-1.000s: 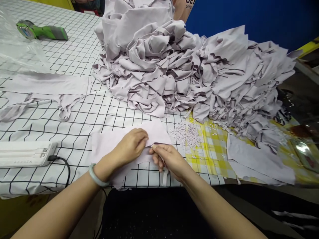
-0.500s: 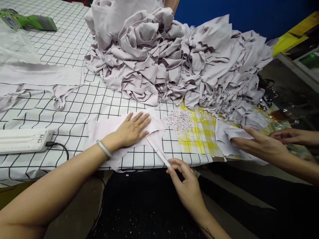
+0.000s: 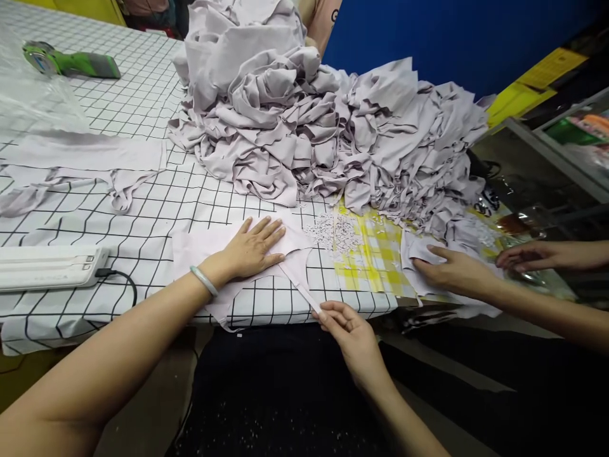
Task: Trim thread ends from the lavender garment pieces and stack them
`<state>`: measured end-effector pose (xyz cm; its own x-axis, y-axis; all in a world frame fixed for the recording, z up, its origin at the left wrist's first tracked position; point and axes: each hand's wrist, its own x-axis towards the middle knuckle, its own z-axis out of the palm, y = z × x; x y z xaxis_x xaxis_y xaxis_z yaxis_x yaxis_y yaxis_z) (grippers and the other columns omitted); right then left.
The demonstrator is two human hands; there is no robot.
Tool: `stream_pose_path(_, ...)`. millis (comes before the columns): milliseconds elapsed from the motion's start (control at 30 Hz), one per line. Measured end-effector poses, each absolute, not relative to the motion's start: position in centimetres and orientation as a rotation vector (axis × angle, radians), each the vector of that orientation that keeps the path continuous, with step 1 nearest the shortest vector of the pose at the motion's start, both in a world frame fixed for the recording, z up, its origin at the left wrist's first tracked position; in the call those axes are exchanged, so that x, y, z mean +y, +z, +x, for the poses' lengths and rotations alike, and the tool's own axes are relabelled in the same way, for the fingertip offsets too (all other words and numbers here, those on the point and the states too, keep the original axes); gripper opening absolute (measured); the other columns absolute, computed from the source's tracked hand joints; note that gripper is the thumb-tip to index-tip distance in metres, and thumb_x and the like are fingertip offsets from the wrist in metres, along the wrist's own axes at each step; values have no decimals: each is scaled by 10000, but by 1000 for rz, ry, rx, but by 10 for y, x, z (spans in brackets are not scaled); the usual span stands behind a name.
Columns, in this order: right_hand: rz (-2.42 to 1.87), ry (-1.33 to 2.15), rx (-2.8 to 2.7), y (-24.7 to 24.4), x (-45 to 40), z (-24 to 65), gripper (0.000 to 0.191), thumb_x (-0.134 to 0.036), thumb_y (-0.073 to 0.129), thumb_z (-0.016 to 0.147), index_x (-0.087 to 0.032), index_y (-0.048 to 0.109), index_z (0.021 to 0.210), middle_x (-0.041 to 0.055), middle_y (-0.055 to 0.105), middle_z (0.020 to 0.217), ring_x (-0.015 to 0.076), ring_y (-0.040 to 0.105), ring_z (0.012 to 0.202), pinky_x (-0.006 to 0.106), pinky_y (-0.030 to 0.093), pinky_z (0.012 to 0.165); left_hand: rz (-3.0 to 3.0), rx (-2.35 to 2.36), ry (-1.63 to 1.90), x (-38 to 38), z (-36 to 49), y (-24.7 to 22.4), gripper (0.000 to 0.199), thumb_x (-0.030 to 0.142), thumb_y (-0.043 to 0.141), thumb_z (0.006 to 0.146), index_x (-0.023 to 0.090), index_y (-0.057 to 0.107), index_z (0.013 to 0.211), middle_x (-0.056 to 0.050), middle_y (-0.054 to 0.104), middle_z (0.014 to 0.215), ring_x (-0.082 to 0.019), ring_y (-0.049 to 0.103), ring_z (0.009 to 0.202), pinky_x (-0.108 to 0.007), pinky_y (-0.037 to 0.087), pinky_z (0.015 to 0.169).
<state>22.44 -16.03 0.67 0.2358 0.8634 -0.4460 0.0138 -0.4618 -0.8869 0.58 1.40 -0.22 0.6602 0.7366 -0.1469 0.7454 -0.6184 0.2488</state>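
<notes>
My left hand (image 3: 257, 249) lies flat with fingers spread on a pale pink garment piece (image 3: 197, 244), pressing it to the table. Near the table's front edge, my right hand (image 3: 346, 327) pinches the end of a narrow fabric strap (image 3: 308, 297). The strap runs taut and slanting from the garment beside my left thumb down to my right fingertips. Part of the garment is hidden under my left hand and wrist. Small dark and pale scraps (image 3: 335, 231) are scattered just right of the garment.
A big heap of lilac-grey fabric (image 3: 285, 127) covers the back. Another person's hands (image 3: 447, 270) handle cloth at the right. At the left are a white power bank (image 3: 47, 266) with a cable, a green-handled tool (image 3: 85, 65) and a flat fabric piece (image 3: 90, 152).
The camera view has shifted slightly. My hands keep their places, the strap still stretched between them. The other person's nearer hand has moved left over the cloth.
</notes>
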Motion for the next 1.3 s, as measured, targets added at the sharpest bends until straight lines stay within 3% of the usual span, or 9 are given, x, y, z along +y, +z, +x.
stream_pose_path(200, -1808, 959, -1234, 8, -162, 221, 284, -439, 688, 821, -228, 716, 1010, 76, 713, 992, 251, 651, 932, 431, 485, 911, 2616, 1178, -31, 14, 6, -4, 685, 579, 303, 998, 202, 261, 1568, -64, 155, 1661, -301, 99, 1541, -570, 52, 1227)
stream_pose_path(300, -1855, 811, -1490, 23, -150, 226, 165, -380, 649, 835, -245, 711, 906, 65, 687, 947, 263, 614, 956, 441, 452, 918, 2614, 1181, -28, 13, 6, -5, 681, 576, 306, 999, 201, 266, 1566, -66, 161, 1660, -301, 103, 1540, -573, 59, 1226)
stream_pose_path(400, -1889, 903, -1607, 39, -130, 234, 165, -398, 639, 836, -242, 641, 784, 49, 661, 888, 253, 592, 902, 413, 441, 846, 2627, 1184, -4, 13, 6, -7, 679, 576, 303, 1000, 206, 262, 1568, -64, 165, 1660, -298, 106, 1540, -574, 71, 1226)
stream_pose_path(633, -1656, 1397, -1292, 53, -115, 243, 287, -490, 665, 845, -224, 560, 818, 17, 660, 776, 194, 591, 823, 344, 426, 807, 2627, 1196, 2, 13, 6, -8, 667, 579, 332, 993, 235, 283, 1561, -50, 166, 1662, -290, 108, 1541, -577, 79, 1231)
stream_pose_path(733, -1640, 1363, -1190, 44, -116, 244, 300, -482, 725, 790, -217, 585, 807, 9, 629, 782, 186, 586, 814, 337, 427, 807, 2625, 1196, 22, 13, 6, -9, 671, 586, 337, 990, 240, 283, 1561, -47, 171, 1662, -292, 106, 1541, -574, 70, 1235)
stream_pose_path(900, -1814, 1194, -1260, 29, -104, 255, 378, -462, 765, 709, -223, 683, 990, 5, 600, 799, 193, 563, 792, 343, 417, 774, 2614, 1187, 2, 14, 6, -11, 671, 586, 332, 990, 258, 256, 1570, -35, 156, 1665, -295, 93, 1542, -573, 63, 1233)
stream_pose_path(1033, -1898, 1190, -1445, 34, -95, 259, 253, -445, 736, 718, -208, 654, 751, 12, 588, 749, 181, 532, 715, 328, 410, 683, 2617, 1186, 3, 15, 6, -11, 672, 591, 325, 990, 262, 249, 1571, -33, 144, 1667, -294, 82, 1543, -570, 64, 1232)
stream_pose_path(1200, -1452, 1228, -1584, 49, -87, 248, 221, -392, 781, 729, -227, 647, 669, 39, 632, 965, 224, 575, 985, 391, 425, 904, 2604, 1179, 29, 14, 6, -10, 676, 581, 343, 988, 231, 280, 1563, -53, 167, 1661, -314, 110, 1538, -584, 70, 1230)
stream_pose_path(1300, -1288, 1312, -1499, 49, -80, 237, 247, -435, 772, 740, -242, 658, 637, 40, 644, 910, 230, 585, 955, 431, 438, 917, 2604, 1182, 46, 14, 5, -11, 675, 580, 353, 985, 229, 292, 1558, -63, 182, 1657, -315, 114, 1537, -588, 71, 1225)
